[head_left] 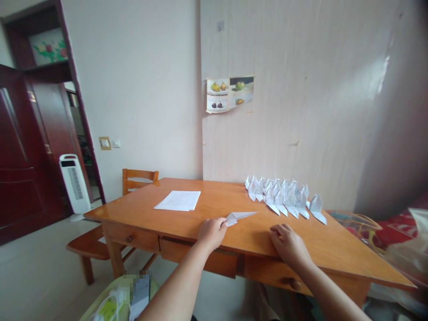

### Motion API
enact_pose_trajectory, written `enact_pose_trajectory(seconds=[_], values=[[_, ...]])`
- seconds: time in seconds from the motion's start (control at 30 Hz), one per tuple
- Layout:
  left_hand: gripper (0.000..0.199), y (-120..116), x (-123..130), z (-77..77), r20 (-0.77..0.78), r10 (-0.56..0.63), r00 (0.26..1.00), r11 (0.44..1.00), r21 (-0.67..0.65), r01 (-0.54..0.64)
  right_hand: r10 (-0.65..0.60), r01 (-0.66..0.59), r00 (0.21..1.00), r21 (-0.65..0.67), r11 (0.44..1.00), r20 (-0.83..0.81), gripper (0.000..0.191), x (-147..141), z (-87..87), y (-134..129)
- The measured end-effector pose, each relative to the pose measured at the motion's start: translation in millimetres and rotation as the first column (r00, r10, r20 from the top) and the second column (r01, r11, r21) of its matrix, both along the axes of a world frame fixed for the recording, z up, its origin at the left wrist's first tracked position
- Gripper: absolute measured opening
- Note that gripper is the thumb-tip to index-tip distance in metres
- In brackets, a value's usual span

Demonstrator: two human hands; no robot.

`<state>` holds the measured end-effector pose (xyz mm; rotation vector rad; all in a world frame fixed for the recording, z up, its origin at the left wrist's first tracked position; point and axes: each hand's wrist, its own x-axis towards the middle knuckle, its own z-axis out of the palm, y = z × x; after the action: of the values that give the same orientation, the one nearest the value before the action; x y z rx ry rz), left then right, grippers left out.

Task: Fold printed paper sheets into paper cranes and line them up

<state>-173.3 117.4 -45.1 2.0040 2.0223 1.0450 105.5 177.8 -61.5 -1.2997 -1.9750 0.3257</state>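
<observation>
A folded piece of white paper [240, 217], narrowing to a long point on the right, lies low over the tabletop. My left hand [212, 232] pinches its left end between thumb and fingers. To the right of the paper, my right hand [289, 243] rests near the table's front edge, fingers curled in and nothing visible in them. Beyond it stand several folded paper figures [284, 197] with printed or written lines, grouped in rows. A stack of lined white sheets [179, 200] lies flat at the left of the table.
The wooden table [214, 200] stands against the wall, with a drawer [197, 257] slightly out under its front edge. A chair [139, 179] and a bench [88, 243] are at the left. A green bin [92, 310] sits below; bags [406, 240] pile at right.
</observation>
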Motion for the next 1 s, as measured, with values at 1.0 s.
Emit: enact_pose_trajectory(seconds=[1.0], values=[[0.032, -12, 4, -6.3, 0.247, -0.082, 0.966, 0.996, 0.059, 0.069, -0.302, -0.584, 0.453, -0.535, 0.611, -0.839, 0.037, -108, 16.9, 29]])
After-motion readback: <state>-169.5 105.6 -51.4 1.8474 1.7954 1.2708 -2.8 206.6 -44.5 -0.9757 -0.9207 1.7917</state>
